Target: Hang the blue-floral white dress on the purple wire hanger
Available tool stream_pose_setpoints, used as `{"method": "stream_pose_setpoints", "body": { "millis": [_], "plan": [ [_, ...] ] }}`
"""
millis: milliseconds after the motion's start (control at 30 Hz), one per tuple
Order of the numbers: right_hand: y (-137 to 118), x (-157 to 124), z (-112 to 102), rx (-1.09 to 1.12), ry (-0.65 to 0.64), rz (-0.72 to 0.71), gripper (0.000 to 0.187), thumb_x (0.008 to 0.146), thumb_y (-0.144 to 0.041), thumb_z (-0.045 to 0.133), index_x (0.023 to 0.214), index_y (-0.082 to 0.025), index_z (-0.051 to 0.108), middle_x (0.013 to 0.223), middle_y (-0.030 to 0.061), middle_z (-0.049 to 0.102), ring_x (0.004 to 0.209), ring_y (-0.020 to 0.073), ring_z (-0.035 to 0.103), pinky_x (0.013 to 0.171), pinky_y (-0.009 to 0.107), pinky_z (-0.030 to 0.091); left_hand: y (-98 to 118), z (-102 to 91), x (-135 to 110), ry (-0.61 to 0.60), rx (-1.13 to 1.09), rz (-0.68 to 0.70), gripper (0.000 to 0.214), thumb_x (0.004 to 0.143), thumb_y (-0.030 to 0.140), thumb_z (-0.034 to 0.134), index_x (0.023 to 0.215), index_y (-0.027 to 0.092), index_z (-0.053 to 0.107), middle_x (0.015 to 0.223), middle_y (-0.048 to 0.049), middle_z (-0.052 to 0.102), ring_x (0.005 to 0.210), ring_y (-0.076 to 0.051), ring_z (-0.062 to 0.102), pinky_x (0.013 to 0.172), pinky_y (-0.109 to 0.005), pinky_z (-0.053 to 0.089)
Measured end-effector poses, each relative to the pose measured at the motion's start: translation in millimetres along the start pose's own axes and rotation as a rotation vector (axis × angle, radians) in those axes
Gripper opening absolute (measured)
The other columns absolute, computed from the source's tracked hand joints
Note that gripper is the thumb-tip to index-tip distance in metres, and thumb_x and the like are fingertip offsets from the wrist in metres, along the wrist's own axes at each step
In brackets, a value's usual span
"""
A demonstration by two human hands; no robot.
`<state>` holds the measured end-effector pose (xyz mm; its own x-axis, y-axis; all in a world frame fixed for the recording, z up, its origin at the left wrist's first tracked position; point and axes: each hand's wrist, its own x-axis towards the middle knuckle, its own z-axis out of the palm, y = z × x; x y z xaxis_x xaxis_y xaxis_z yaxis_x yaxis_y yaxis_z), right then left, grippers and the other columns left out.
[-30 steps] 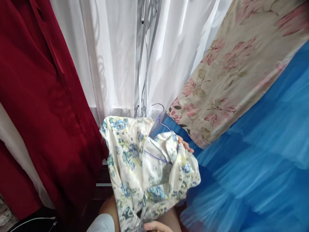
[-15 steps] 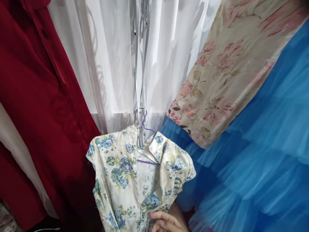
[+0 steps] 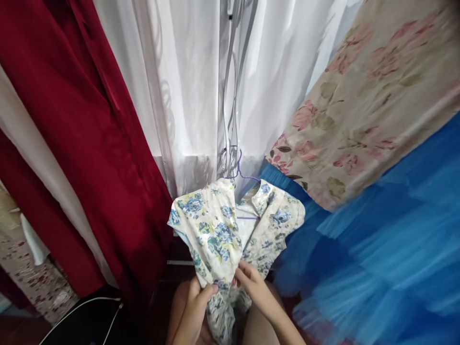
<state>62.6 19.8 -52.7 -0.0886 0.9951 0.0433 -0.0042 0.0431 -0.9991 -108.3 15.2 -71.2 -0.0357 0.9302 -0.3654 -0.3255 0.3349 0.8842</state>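
A white blouse-like garment (image 3: pixel 219 235) with blue flowers and short sleeves hangs in front of me on a thin purple hanger (image 3: pixel 247 177). The hanger's hook is at the lower end of silver-grey strips (image 3: pixel 232 96). My left hand (image 3: pixel 196 302) grips the lower left side of the garment, thumb on top of the cloth. With bent fingers, my right hand (image 3: pixel 251 285) pinches the front opening edge near the middle. Below my hands the cloth bunches up between my knees, and its lower end is partly hidden. The collar stands up on the right side of the neck.
A dark red garment (image 3: pixel 125 191) hangs at left, with white sheer cloth (image 3: pixel 190 86) behind. On the right hang a beige flowered cloth (image 3: pixel 334 120) and a blue ruffled tulle skirt (image 3: pixel 388 258). A black item with white edging (image 3: pixel 86 321) lies lower left.
My left hand has come into view and holds the garment's left side. My right hand now pinches the front edge, and the neckline is drawn narrower. The view has shifted.
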Motion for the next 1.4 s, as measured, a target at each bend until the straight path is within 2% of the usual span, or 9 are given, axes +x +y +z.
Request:
{"method": "stream_pose_setpoints", "body": {
  "millis": [167,333,400,533,600,700,833,1067,1400],
  "plan": [
    [15,-11,-10,-0.03,0.076,0.003,0.039,0.088,-0.051,0.058,0.066,-0.019,0.055,0.061,0.0,0.055,0.061,0.0162,0.049,0.061,0.029,0.036,-24,5.2,16,0.01,0.104,0.155,0.039,0.062,0.035,0.067,0.099,0.022,0.063,0.1,-0.0105,0.072,0.099,-0.031,0.067,0.084,-0.04,0.054],
    [28,-50,-20,0.05,0.109,0.102,0.039,0.087,-0.051,0.058,0.065,-0.02,0.052,0.058,-0.0001,0.056,0.056,0.0154,0.047,0.056,0.029,0.032,-35,-5.9,16,0.354,0.351,0.661,0.04,0.078,0.027,0.05,0.118,0.026,0.045,0.125,-0.0119,0.055,0.122,-0.027,0.053,0.107,-0.045,0.04],
    [28,-60,-19,0.081,0.091,0.123,0.037,0.088,-0.05,0.056,0.067,-0.019,0.053,0.059,-0.0002,0.056,0.055,0.0149,0.046,0.055,0.028,0.03,-43,-0.9,7,0.271,0.526,0.757,0.036,0.077,0.019,0.049,0.111,0.028,0.049,0.118,-0.0107,0.056,0.117,-0.027,0.054,0.105,-0.045,0.041],
    [20,-68,-17,0.063,0.052,0.11,0.037,0.089,-0.047,0.055,0.065,-0.018,0.055,0.059,-0.0001,0.055,0.053,0.0133,0.044,0.054,0.027,0.03,-62,32.2,-14,-0.189,0.632,0.709,0.035,0.075,0.011,0.052,0.103,0.031,0.056,0.105,-0.0079,0.062,0.105,-0.025,0.06,0.094,-0.039,0.047],
    [14,-71,-19,0.065,0.034,0.106,0.038,0.09,-0.046,0.054,0.064,-0.018,0.055,0.059,0.0002,0.056,0.052,0.0125,0.043,0.053,0.027,0.03,-67,47.8,-21,-0.285,0.597,0.667,0.026,0.081,0.015,0.052,0.101,0.03,0.057,0.1,-0.007,0.064,0.099,-0.024,0.062,0.089,-0.036,0.049],
    [11,-77,-25,0.082,0.04,0.107,0.037,0.091,-0.044,0.053,0.064,-0.018,0.054,0.056,0.0001,0.056,0.049,0.0114,0.042,0.05,0.026,0.03,-68,57.8,-24,-0.299,0.61,0.718,0.01,0.087,0.019,0.05,0.086,0.026,0.057,0.089,-0.0054,0.064,0.089,-0.022,0.062,0.082,-0.034,0.048],
    [17,-87,-27,0.141,0.09,0.103,0.035,0.089,-0.044,0.056,0.066,-0.018,0.055,0.052,-0.0009,0.056,0.046,0.0102,0.042,0.048,0.024,0.029,-66,52.7,-30,-0.343,0.682,0.84,0.013,0.088,0.016,0.05,0.076,0.021,0.051,0.082,-0.0033,0.059,0.081,-0.018,0.057,0.075,-0.029,0.045],
    [28,-94,-5,0.226,0.135,0.121,0.034,0.084,-0.05,0.062,0.076,-0.017,0.059,0.047,-0.0014,0.056,0.04,0.0098,0.042,0.043,0.022,0.027,-73,40.3,-41,-0.291,0.683,0.817,0.019,0.091,0.019,0.051,0.072,0.02,0.047,0.075,-0.0007,0.056,0.07,-0.013,0.054,0.068,-0.024,0.041],
    [27,-86,-3,0.183,0.15,0.077,0.033,0.084,-0.047,0.06,0.072,-0.016,0.058,0.045,-0.003,0.052,0.041,0.0086,0.039,0.044,0.021,0.025,-66,42.1,-51,-0.199,0.758,0.776,0.016,0.089,0.02,0.054,0.075,0.02,0.048,0.077,-0.0001,0.059,0.072,-0.013,0.056,0.069,-0.024,0.041]
  ]
}}
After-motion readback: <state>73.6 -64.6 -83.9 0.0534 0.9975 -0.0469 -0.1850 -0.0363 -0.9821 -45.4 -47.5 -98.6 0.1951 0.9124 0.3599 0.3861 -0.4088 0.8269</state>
